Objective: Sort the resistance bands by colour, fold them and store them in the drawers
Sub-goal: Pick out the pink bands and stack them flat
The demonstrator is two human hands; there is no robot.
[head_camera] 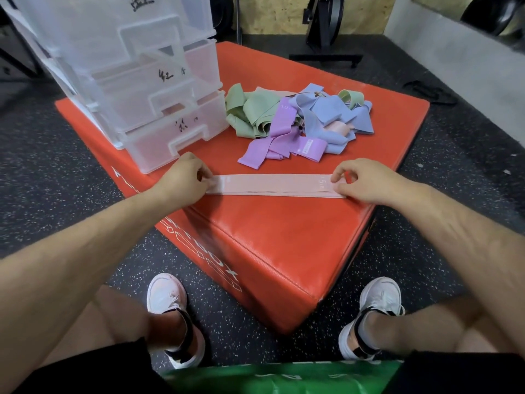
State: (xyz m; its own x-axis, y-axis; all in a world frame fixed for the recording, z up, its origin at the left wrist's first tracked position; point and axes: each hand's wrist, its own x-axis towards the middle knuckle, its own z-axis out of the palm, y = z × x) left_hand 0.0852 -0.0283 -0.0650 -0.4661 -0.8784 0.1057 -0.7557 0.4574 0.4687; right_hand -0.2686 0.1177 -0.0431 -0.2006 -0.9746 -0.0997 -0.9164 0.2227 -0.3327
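Resistance bands in pink (272,186) lie as a flat strip of stacked layers near the front of a red padded box (272,240). The left hand (184,179) pinches the strip's left end between curled fingers and thumb, and the right hand (360,180) pinches the right end the same way.

The layers look only loosely squared, so they may slide apart once one end is lifted to fold, and the stretchy fabric is likely to spring open if released too soon. The box's glossy cover gives little grip, and the strip sits close to the front edge, so a tug could drag it off. One more pink piece shows in the mixed pile (301,120) of green, purple and blue bands behind, half buried, and could be missed.

A clear plastic drawer unit (159,109) with handwritten marks stands on the box just beyond the left hand, its drawers pulled out in steps. The box rests on dark speckled rubber flooring (56,155). A black stand (324,32) and a chipboard wall sit further back.
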